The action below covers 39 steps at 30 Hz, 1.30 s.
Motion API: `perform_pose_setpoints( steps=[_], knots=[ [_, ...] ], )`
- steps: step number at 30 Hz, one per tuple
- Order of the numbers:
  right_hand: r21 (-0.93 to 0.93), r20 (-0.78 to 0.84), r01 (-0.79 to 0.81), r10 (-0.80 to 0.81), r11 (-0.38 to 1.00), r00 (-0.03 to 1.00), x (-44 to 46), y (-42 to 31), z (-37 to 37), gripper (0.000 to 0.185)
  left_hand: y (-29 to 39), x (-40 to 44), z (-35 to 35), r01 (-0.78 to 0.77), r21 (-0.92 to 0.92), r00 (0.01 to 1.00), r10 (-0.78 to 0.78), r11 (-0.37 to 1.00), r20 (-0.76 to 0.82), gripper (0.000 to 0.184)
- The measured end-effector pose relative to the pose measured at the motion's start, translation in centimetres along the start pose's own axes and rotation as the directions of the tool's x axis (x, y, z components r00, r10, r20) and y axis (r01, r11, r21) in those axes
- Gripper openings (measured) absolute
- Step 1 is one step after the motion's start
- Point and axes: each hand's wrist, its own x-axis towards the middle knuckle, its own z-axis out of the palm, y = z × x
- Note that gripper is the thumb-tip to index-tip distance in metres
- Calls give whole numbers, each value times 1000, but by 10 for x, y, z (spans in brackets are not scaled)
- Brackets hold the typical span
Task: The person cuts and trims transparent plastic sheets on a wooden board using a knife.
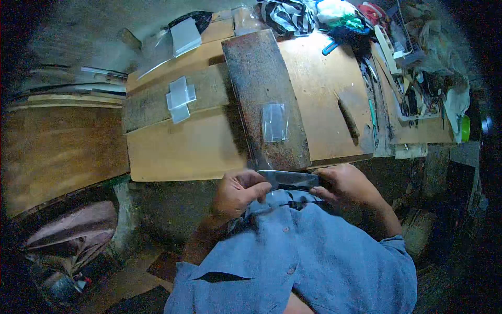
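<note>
Between my hands, just past the table's front edge, is a thin clear plastic piece (293, 179) held close to my shirt. My left hand (241, 192) pinches its left end between thumb and fingers. At the other end, my right hand (341, 183) grips the piece with thumb and fingers. Beyond my hands a dark worn board (259, 73) lies on the table, with a clear plastic sheet (274, 122) on its near part. Several small clear pieces (180, 98) overlap on the left of the table.
The wooden table (183, 152) has a dark stick-like tool (348, 121) on its right. A white sheet (185, 35) lies at the back left. Bags (287, 17) are heaped at the back, and a tray of tools (415, 104) stands at the right.
</note>
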Motion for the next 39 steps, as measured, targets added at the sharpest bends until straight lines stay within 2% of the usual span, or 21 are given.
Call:
perform_pose_setpoints(
  steps=[1, 4, 5, 9, 11, 15, 17, 21, 22, 23, 24, 26, 28, 29, 31, 32, 33, 34, 36, 37, 39],
  knots=[
    [0, 0, 0, 0, 1000, 1000, 2, 1, 2, 30, 1, 0, 0, 42, 79, 997, -47, 996, 56, 8],
    [63, 17, -1, 0, 998, 1000, 6, -1, 5, 30, -1, 1, 2, 77, 42, 979, -83, 996, 186, 10],
    [49, 38, -15, 14, 999, 999, 7, -8, 1, 30, -5, 1, 2, 10, -26, 978, -4, 1000, 208, 14],
    [-3, 55, 12, -12, 1000, 998, 14, -7, 3, 31, -5, 4, 5, -13, -56, 985, 23, 998, 171, 17],
    [-13, 57, 31, -30, 999, 998, 18, -6, 4, 31, -4, 6, 5, 12, -2, 972, -12, 1000, 233, 20],
    [-17, 120, 68, -65, 998, 991, 28, -6, 6, 33, 9, -2, 16, 103, -23, 980, -97, 994, 175, 22],
    [-59, 138, 57, -48, 997, 989, 33, -13, 2, 29, 12, -3, 12, 191, 112, 946, -213, 975, 244, 22],
    [-80, 108, -19, 28, 997, 994, 31, -19, -17, 29, 12, -5, 4, 162, 253, 942, -226, 954, 248, 15],
    [-80, 107, -17, 25, 997, 994, 31, -10, -17, 29, 1, -2, -4, 152, 149, 932, -192, 977, 308, 11],
    [-135, 16, 21, -19, 991, 1000, 31, 5, -16, 28, -6, 2, -10, 147, 43, 919, -152, 988, 364, 8],
    [-193, -72, 53, -68, 980, 995, 30, 13, -16, 28, -9, 4, -13, 145, 43, 920, -151, 989, 363, 8],
    [-254, -110, 18, -48, 967, 993, 30, 15, -17, 23, -10, 7, -18, -41, -9, 940, 41, 999, 337, 7],
    [94, -356, 24, 12, 995, 934, 32, 22, -9, 22, -6, 7, -17, -51, -7, 918, 50, 999, 393, 8],
    [90, -356, 26, 8, 996, 934, 32, 20, -7, 22, -6, 7, -13, -79, 17, 931, 68, 997, 359, 9],
    [605, -224, -16, 189, 796, 956, 33, 6, 1, 24, -10, 8, -6, -100, 42, 943, 82, 994, 323, 10],
    [606, -224, -17, 190, 795, 956, 35, 4, 9, 24, -12, 10, -1, -83, -56, 972, 93, 995, 214, 10],
    [732, -207, 87, 99, 676, 973, 40, 4, 21, 26, -13, 12, 3, -76, -154, 990, 93, 985, 102, 10],
    [833, -207, 174, 5, 525, 978, 42, 1, 30, 29, -14, 14, 7, -76, -155, 990, 93, 985, 103, 10],
    [870, -128, 114, -2, 480, 992, 45, -17, 39, 32, -17, 18, 14, -122, -324, 992, 120, 938, -25, 11],
    [872, -52, 26, 40, 490, 998, 47, -20, 43, 29, -20, 20, 15, -139, -308, 990, 128, 941, -56, 9],
    [855, -58, 44, 12, 516, 998, 56, -11, 55, 26, -16, 19, 15, -181, -281, 983, 168, 943, -70, 10]
  ],
)
